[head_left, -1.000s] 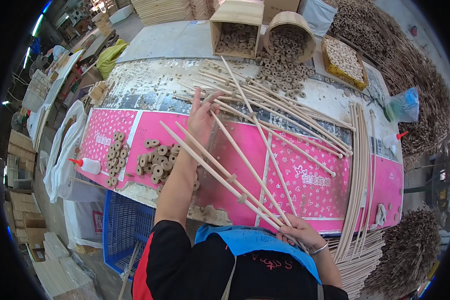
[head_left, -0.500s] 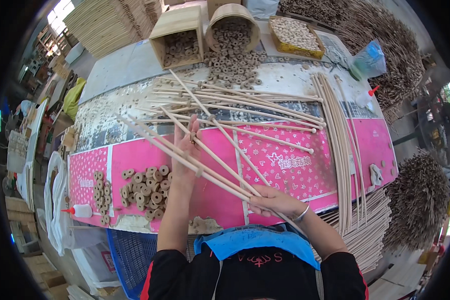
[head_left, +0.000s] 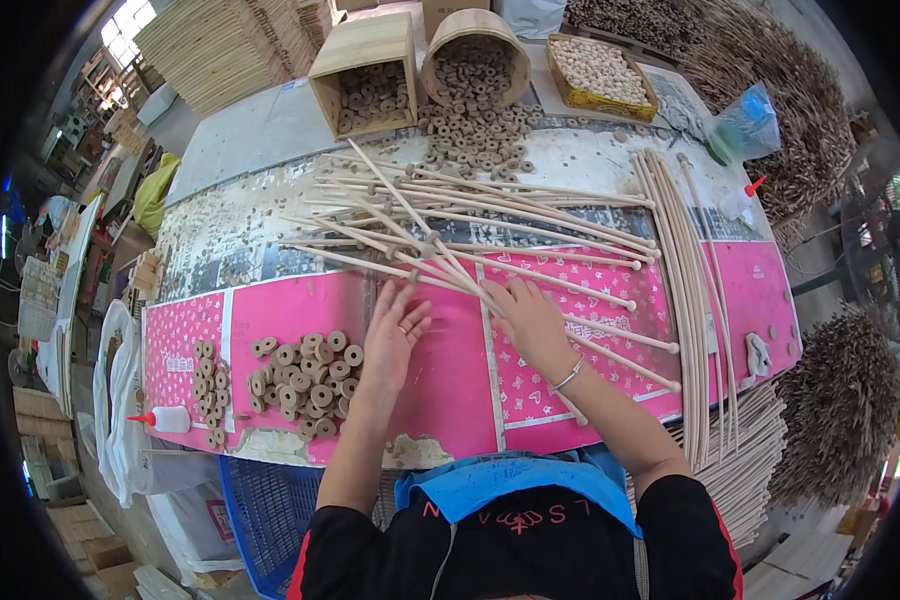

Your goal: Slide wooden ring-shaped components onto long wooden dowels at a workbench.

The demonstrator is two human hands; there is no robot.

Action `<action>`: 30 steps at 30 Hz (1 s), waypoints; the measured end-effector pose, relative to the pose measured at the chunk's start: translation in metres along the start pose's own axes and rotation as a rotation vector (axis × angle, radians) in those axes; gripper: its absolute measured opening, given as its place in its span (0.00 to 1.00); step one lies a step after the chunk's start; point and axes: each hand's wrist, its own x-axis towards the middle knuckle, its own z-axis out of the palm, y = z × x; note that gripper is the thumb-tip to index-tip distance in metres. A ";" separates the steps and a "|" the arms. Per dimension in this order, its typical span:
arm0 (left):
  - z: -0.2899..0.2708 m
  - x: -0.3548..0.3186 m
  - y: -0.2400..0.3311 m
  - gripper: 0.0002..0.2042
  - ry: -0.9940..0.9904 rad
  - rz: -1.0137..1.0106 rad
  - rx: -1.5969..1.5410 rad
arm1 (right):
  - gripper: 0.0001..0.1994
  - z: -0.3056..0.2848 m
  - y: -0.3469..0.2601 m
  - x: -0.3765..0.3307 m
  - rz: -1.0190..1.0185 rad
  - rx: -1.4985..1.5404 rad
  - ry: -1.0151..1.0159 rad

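Note:
My right hand (head_left: 532,325) is closed over a few thin wooden rods (head_left: 610,352) with small round knobs at their right ends. These lie slanting across the near side of a loose pile of similar rods (head_left: 540,212), some with a ring partway along. My left hand (head_left: 394,335), fingers stretched and apart, is just below the rods and holds nothing. Left of it, a heap of wooden rings (head_left: 310,380) with centre holes sits on the pink table covering (head_left: 440,400). A smaller group of rings (head_left: 210,390) lies farther left.
Long rods (head_left: 675,300) lie in a bundle at the right. Rings spill from a wooden bucket (head_left: 510,62) beside a wooden box (head_left: 362,70). A yellow tray (head_left: 602,80) holds wooden balls. Glue bottles (head_left: 173,420) stand at both sides; a blue basket (head_left: 255,500) is below the edge.
The rods held up between my hands have come down onto the pile. My right hand has moved forward along them; my left has let go and drawn back slightly.

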 end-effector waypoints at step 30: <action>0.103 0.153 0.007 0.50 -0.310 1.032 2.164 | 0.30 -0.058 0.152 0.042 0.132 -0.034 0.497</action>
